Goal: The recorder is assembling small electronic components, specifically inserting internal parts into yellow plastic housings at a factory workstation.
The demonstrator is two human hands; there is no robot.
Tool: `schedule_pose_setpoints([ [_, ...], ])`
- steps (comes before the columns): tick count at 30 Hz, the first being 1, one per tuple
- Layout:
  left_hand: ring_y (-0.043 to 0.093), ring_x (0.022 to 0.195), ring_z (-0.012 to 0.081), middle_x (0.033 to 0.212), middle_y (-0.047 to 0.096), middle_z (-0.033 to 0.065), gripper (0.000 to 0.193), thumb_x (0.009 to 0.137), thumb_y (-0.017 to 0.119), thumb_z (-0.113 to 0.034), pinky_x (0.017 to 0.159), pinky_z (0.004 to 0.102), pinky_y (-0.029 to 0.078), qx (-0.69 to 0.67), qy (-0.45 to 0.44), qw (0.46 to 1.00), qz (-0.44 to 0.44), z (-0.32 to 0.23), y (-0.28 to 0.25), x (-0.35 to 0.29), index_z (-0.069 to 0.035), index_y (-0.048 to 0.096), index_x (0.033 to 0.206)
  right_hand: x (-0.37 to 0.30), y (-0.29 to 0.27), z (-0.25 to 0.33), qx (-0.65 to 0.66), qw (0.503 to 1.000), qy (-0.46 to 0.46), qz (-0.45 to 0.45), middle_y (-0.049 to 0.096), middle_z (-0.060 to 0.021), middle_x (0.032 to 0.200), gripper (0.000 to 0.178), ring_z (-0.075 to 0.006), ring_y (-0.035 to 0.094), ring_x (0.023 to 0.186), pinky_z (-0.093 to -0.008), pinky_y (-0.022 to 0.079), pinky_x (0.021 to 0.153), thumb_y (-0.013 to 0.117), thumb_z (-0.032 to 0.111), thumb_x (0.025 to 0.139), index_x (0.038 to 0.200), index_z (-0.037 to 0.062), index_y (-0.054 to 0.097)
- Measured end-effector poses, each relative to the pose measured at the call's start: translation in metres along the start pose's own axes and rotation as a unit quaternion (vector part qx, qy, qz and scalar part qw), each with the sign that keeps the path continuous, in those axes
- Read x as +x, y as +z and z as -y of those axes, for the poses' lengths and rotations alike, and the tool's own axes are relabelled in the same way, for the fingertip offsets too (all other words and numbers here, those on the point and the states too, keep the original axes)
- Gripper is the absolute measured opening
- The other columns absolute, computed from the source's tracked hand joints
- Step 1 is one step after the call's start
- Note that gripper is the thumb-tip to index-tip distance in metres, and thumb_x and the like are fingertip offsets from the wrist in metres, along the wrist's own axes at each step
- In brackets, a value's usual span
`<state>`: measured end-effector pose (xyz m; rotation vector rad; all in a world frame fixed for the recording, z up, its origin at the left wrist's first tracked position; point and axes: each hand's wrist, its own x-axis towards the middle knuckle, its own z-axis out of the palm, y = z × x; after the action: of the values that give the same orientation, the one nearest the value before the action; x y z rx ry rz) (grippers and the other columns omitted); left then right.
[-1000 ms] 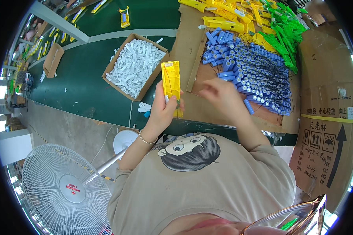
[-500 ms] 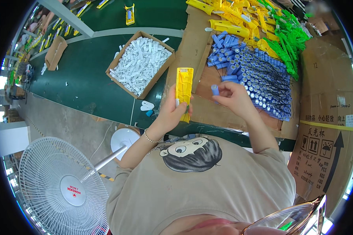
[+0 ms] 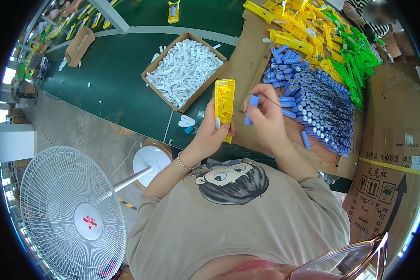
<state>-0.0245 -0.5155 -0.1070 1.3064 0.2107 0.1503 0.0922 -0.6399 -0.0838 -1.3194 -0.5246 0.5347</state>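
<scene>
My left hand (image 3: 210, 135) is closed round the lower part of a yellow plastic housing (image 3: 225, 100), an open shell with ribs inside, held upright in front of me. Just to its right, my right hand (image 3: 267, 116) pinches a blue cylindrical battery cell (image 3: 252, 108) with a thin dark wire trailing from it. A small gap separates the cell from the housing. Beyond my right hand lies a large heap of blue cells (image 3: 308, 100) with black wires, on a cardboard sheet (image 3: 240, 60).
An open carton (image 3: 183, 106) holds many small white parts. Yellow housings (image 3: 296, 42) and green housings (image 3: 357, 60) pile up at the far right. White and blue pieces (image 3: 187, 121) lie near the table's front edge. A fan (image 3: 72, 210) stands at left, a large carton (image 3: 389, 140) at right.
My right hand has moved left, bringing the blue cell closer to the housing and holding it more upright. The housing has turned slightly. The whole view has shifted a little.
</scene>
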Motion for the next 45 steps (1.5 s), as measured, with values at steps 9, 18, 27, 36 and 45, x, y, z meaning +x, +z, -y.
schedule_pose_setpoints([
  [9,0.054,0.086,0.0120,0.109,0.046,0.0092,0.064,0.085,0.039,0.007,0.076,0.0265,0.048,0.114,0.029,0.993,0.018,0.006,-0.005,0.000,-0.005,0.013,0.143,0.008,0.014,0.005,-0.140,0.987,0.075,0.009,0.064,-0.0064,0.073,0.021,-0.0063,0.057,0.063,-0.0222,0.044,0.054,0.065,0.009,0.084,0.099,0.0003,0.054],
  [18,0.050,0.107,0.0170,0.121,0.043,0.0131,0.064,0.085,0.045,0.005,0.090,0.0284,0.043,0.270,0.144,0.951,-0.035,0.013,-0.008,0.000,0.001,0.015,0.141,0.003,0.020,-0.009,-0.098,0.990,0.096,0.023,0.065,-0.0053,0.074,0.017,-0.0050,0.057,0.061,-0.0200,0.043,0.055,0.064,0.006,0.083,0.096,-0.0013,0.057],
  [27,0.048,0.113,0.0243,0.126,0.042,0.0207,0.062,0.088,0.047,-0.005,0.098,0.0335,0.038,0.119,0.107,0.986,-0.056,0.005,-0.008,-0.001,0.006,0.016,0.140,-0.002,0.025,-0.011,-0.045,0.996,0.069,0.039,0.062,-0.0015,0.069,0.010,-0.0035,0.055,0.061,-0.0193,0.041,0.053,0.063,0.004,0.084,0.091,-0.0021,0.062],
  [36,0.042,0.118,0.0200,0.130,0.038,0.0148,0.056,0.093,0.038,-0.004,0.103,0.0323,0.033,0.125,0.129,0.979,-0.096,0.007,-0.004,0.003,0.000,0.015,0.143,-0.009,0.029,0.002,-0.287,0.953,-0.075,0.061,0.061,-0.0096,0.068,0.013,-0.0123,0.058,0.057,-0.0251,0.045,0.053,0.067,0.009,0.083,0.091,-0.0003,0.062],
  [45,0.051,0.107,0.0181,0.116,0.049,0.0139,0.055,0.092,0.039,-0.005,0.095,0.0326,0.041,0.052,0.080,0.991,-0.098,0.013,-0.011,0.006,-0.002,0.017,0.142,-0.010,0.025,-0.004,-0.288,0.949,-0.028,0.128,0.058,-0.0107,0.064,0.012,-0.0153,0.054,0.052,-0.0270,0.043,0.051,0.067,0.011,0.083,0.090,0.0025,0.063],
])
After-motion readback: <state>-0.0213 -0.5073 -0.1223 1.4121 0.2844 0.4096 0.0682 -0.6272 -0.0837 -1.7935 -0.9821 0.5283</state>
